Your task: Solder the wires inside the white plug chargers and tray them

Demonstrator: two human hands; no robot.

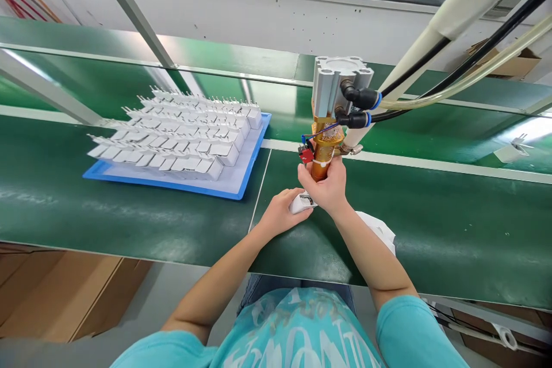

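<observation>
My left hand point(282, 214) is closed around a small white plastic housing point(302, 202) on the green bench, its open end showing dark and metallic parts inside. Just above it, my right hand point(331, 184) wraps round the lower barrel of a gold-coloured pneumatic dispensing gun point(322, 152). A silver air cylinder point(342, 77) forms the top of this gun, and a small red switch point(306, 154) sits on its left side. The gun's tip is hidden behind my right hand, so I cannot tell whether it touches the housing.
A blue-rimmed tray point(254, 164) on the left holds rows of white housings point(185, 135) with pins. Air hoses point(466, 69) run from the gun to the upper right. White paper point(379, 230) lies by my right forearm. Another white pinned piece point(513, 150) rests farther right.
</observation>
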